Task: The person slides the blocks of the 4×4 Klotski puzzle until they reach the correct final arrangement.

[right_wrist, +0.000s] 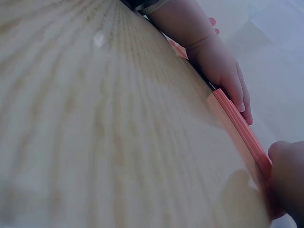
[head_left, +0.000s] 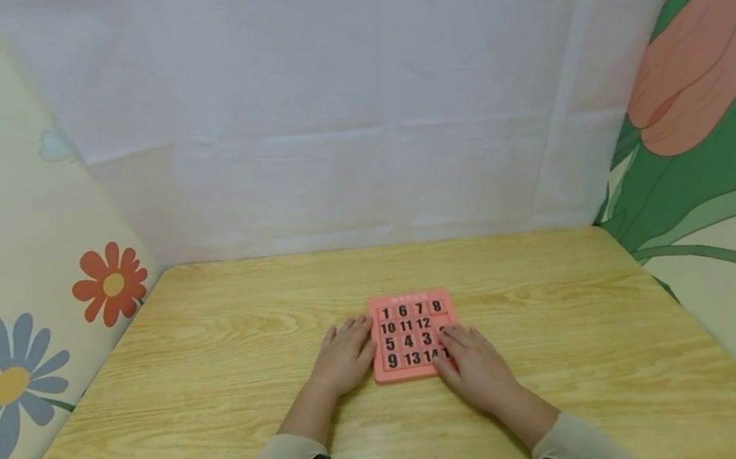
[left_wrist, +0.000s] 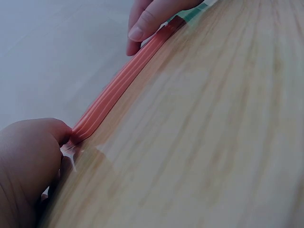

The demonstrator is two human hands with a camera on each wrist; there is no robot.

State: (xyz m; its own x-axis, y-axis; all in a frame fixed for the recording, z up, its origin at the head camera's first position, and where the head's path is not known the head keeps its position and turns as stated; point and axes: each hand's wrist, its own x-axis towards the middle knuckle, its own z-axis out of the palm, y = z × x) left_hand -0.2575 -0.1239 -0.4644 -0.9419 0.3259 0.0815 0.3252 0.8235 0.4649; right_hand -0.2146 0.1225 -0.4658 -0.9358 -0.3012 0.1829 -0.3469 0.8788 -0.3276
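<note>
A pink sliding number puzzle (head_left: pixel 414 334) is lying flat on the wooden desk (head_left: pixel 223 397), a little right of centre and near the person's edge. The left hand (head_left: pixel 344 355) is resting palm-down on the desk against the puzzle's left side, fingers (head_left: pixel 359 327) straight and loosely together, tips touching the frame's left edge; nothing is being pinched. The right hand (head_left: pixel 475 369) is lying over the puzzle's lower right corner, fingers (head_left: pixel 457 337) extended and slightly spread, tips pressing on tiles in the rightmost column, hiding parts of rows three and four. An open slot appears to be sitting in the second row at the right, just beyond the right fingertips, so the free space is lying away from the person relative to those fingers; the right hand is the nearer one to it. The board is roughly square, with no marked long axis, its edges running parallel to the desk's front edge. The left wrist view is showing the ribbed pink side (left_wrist: pixel 114 90) edge-on, with the left hand (left_wrist: pixel 28 161) at its near corner. The desk surface is glossy, pale wood grain. A white sheet (head_left: pixel 353 102) is hanging behind it, flowered panels (head_left: pixel 15 300) are standing on both sides.
</note>
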